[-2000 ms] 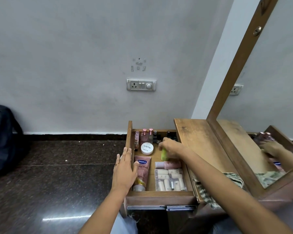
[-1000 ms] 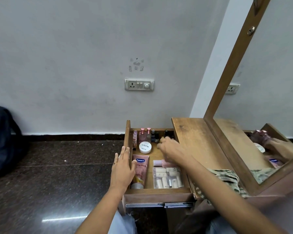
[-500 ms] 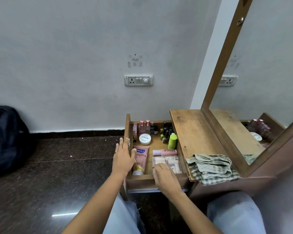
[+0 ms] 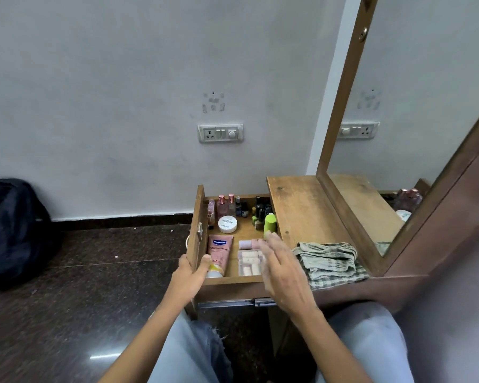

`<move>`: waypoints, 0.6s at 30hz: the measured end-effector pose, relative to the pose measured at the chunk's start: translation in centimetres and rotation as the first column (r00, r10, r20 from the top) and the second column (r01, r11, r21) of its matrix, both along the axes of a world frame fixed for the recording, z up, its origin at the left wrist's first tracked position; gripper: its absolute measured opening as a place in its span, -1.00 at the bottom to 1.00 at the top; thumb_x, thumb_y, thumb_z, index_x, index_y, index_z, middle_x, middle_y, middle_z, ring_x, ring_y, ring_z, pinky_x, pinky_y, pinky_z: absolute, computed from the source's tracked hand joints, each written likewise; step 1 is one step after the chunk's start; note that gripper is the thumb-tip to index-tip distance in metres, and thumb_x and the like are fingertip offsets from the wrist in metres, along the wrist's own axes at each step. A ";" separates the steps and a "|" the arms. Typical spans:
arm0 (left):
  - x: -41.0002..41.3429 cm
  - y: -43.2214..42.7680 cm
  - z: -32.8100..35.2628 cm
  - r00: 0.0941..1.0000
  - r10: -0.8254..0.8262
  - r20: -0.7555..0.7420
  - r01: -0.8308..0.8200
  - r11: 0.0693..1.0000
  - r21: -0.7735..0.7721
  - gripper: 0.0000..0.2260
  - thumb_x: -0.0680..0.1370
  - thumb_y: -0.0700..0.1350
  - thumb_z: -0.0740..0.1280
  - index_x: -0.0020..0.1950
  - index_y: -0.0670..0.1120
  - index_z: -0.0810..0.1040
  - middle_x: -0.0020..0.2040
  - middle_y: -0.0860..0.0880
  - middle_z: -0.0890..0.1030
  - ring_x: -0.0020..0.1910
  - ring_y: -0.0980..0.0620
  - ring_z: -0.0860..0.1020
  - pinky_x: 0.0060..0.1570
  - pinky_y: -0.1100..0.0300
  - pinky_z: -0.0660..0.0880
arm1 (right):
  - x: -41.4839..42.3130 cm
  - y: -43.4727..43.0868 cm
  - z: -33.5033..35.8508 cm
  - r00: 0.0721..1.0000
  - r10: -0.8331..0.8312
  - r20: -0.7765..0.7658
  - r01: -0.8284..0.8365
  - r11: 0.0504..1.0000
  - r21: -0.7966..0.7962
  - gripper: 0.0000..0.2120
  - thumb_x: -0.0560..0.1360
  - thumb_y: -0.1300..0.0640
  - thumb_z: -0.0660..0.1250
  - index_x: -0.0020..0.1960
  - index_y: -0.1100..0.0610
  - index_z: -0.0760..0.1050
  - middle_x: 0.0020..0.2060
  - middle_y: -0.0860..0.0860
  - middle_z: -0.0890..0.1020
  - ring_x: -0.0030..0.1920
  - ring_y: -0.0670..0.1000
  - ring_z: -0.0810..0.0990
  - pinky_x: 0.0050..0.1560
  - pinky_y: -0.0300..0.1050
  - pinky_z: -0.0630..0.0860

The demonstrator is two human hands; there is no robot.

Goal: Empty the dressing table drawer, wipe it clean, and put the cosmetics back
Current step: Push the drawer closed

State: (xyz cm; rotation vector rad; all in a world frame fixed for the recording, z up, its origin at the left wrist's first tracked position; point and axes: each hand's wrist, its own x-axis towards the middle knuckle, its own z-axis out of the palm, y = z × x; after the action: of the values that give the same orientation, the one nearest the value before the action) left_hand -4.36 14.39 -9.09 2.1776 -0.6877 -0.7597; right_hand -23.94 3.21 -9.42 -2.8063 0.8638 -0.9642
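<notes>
Head view, looking down at the open drawer (image 4: 233, 280). It stands pulled out from the left side of the dressing table (image 4: 304, 205), plain brown wood, its handled panel at the far left.

Left hand (image 4: 188, 275): clamped on the near end of that panel, thumb inside the drawer, fingers wrapped round the outer face.

Right hand (image 4: 282, 268): over the drawer's near right corner, fingers straight and a little apart, holding nothing. It is blurred; I cannot tell whether it touches anything below.

The drawer is stocked:
- pink tube (image 4: 219, 252), blue logo, lying flat along the left edge, cap toward the near edge.
- clear box (image 4: 248, 263) of small pale pieces in the near right corner, partly under my right hand.
- pink stick (image 4: 246, 244) on its side just beyond the box.
- white jar (image 4: 227, 224), round, mid-drawer.
- green bottle (image 4: 270, 223) upright by the right edge.
- perfume bottles (image 4: 225, 206) with pink caps along the far edge, left part.
- dark small bottles (image 4: 260, 210) in the far right corner.

A checked cloth (image 4: 329, 261) lies crumpled at the near edge of the dressing table, under the mirror (image 4: 412, 120). Backpack (image 4: 11, 230) on the floor by the wall, well left.
</notes>
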 end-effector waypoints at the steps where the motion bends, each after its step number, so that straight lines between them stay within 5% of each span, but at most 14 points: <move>1: -0.3 -0.1 0.1 1.000 0.008 -0.005 -0.008 1.000 -0.005 -0.37 0.56 0.27 0.14 0.47 -0.13 0.19 0.36 -0.17 0.44 0.29 -0.15 0.46 0.15 0.07 0.39 | -0.8 -0.5 0.3 0.998 -0.062 0.009 0.062 0.998 -0.017 -0.53 0.51 0.23 0.29 0.41 0.20 0.37 0.42 0.15 0.38 0.46 0.08 0.30 0.43 0.06 0.28; 6: -1.2 -0.6 0.5 0.999 0.027 -0.019 -0.027 0.999 -0.021 -0.32 0.53 0.30 0.16 0.47 -0.13 0.17 0.38 -0.15 0.41 0.31 -0.15 0.44 0.21 0.01 0.40 | -4.0 -2.5 -0.5 0.915 -0.383 -0.130 0.390 0.920 0.031 -0.50 0.52 -0.03 0.08 0.36 0.16 0.44 0.35 0.21 0.45 0.39 0.17 0.40 0.44 0.09 0.18; 18: -5.5 -2.4 1.3 0.986 -0.072 -0.151 0.045 0.983 -0.179 -0.33 0.52 0.32 0.09 0.52 -0.01 0.13 0.42 -0.10 0.39 0.38 -0.11 0.39 0.32 -0.03 0.34 | -4.0 -3.0 -1.0 0.909 -0.372 -0.188 0.382 0.924 0.018 -0.50 0.53 -0.03 0.05 0.33 0.18 0.49 0.24 0.19 0.56 0.28 0.18 0.52 0.38 0.02 0.17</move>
State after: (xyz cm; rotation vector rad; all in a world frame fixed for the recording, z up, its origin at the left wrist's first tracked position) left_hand -9.88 11.94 -7.79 1.9238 -0.7120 -0.8585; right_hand -27.94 0.23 -10.45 -2.7664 1.4752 -0.7049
